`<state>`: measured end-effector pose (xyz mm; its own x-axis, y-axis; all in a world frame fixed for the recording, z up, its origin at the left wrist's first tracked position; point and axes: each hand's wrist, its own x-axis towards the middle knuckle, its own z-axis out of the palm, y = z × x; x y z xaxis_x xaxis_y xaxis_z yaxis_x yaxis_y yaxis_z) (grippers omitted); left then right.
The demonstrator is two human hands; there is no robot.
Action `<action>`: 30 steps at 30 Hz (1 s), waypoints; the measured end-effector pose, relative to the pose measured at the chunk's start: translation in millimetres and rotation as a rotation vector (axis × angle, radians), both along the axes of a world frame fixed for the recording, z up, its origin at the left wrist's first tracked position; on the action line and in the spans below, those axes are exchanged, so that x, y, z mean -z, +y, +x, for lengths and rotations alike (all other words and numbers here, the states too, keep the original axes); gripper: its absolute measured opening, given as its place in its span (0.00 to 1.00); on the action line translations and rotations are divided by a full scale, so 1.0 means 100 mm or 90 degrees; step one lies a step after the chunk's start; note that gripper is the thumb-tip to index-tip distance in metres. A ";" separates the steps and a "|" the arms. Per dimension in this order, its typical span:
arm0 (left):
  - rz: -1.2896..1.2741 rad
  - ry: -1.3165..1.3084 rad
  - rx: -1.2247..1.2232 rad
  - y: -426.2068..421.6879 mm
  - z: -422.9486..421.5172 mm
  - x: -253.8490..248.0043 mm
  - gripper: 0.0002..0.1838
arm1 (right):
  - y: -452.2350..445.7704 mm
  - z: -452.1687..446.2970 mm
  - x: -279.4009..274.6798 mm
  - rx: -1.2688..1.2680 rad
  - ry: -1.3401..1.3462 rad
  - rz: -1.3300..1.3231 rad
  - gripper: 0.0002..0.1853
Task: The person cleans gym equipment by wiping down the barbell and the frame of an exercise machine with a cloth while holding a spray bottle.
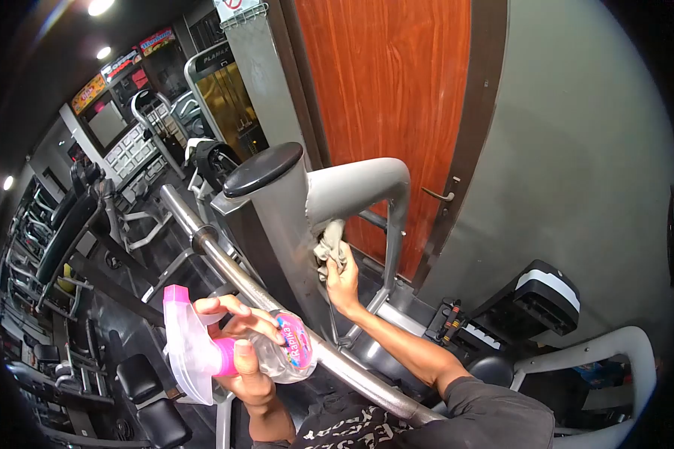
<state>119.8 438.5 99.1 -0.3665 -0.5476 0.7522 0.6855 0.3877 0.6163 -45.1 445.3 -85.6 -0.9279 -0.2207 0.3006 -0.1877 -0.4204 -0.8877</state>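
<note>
Here, the right hand [343, 283], nearer the post [286, 217], holds the cloth [329, 245] against it.
The left hand [249, 363] grips the bottle [298, 344] apart, long axis crosswise in view.

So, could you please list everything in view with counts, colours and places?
machine frame: 1, grey, centre
round cap: 1, black, topping the frame's column
spray bottle: 1, clear and pink, lower left
cloth: 1, off-white, against the frame
metal bar: 1, silver, across the foreground
door: 1, red-brown, behind
door handle: 1, metallic, on door
wall: 1, grey, right
padded part: 1, black and white, lower right
signs: 3+, multicoloured, upper left
ceiling lights: 3+, white, upper left
gym machines: several, black and grey, left
shirt: 1, dark, bottom
left hand: 1, bare, around the bottle
right hand: 1, bare, gripping cloth
</note>
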 end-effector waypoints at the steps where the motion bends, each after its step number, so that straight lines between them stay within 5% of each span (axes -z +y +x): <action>1: 0.000 -0.003 -0.004 0.00 0.01 0.00 0.26 | -0.02 0.02 0.01 -0.004 -0.003 0.000 0.15; 4: 0.012 -0.001 -0.003 -0.01 0.02 0.01 0.26 | -0.01 0.08 0.18 0.129 0.244 0.106 0.15; 11: 0.009 0.007 0.018 -0.03 0.04 0.02 0.26 | 0.16 0.28 0.60 0.053 0.249 0.159 0.16; 13: 0.012 0.007 0.016 -0.04 0.03 0.03 0.26 | 0.09 0.16 0.43 0.104 0.469 0.140 0.16; 17: 0.020 0.004 0.007 -0.02 0.04 0.02 0.26 | -0.12 -0.02 -0.84 0.167 0.708 -0.017 0.16; 19: 0.014 0.003 0.006 -0.02 0.05 0.02 0.26 | -0.09 0.04 -1.18 0.185 0.694 0.070 0.14; 25: -0.011 0.012 0.020 -0.06 0.05 0.03 0.26 | 0.10 0.21 0.07 0.065 0.760 0.174 0.16; 30: -0.021 0.005 0.010 -0.05 0.04 0.03 0.26 | 0.62 0.41 0.82 -0.186 0.598 0.267 0.23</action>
<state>124.3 433.2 96.6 -0.3689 -0.5167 0.7726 0.6970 0.3962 0.5977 -3.9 507.0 -167.5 -0.2590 -0.6483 0.7160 -0.8124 -0.2547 -0.5245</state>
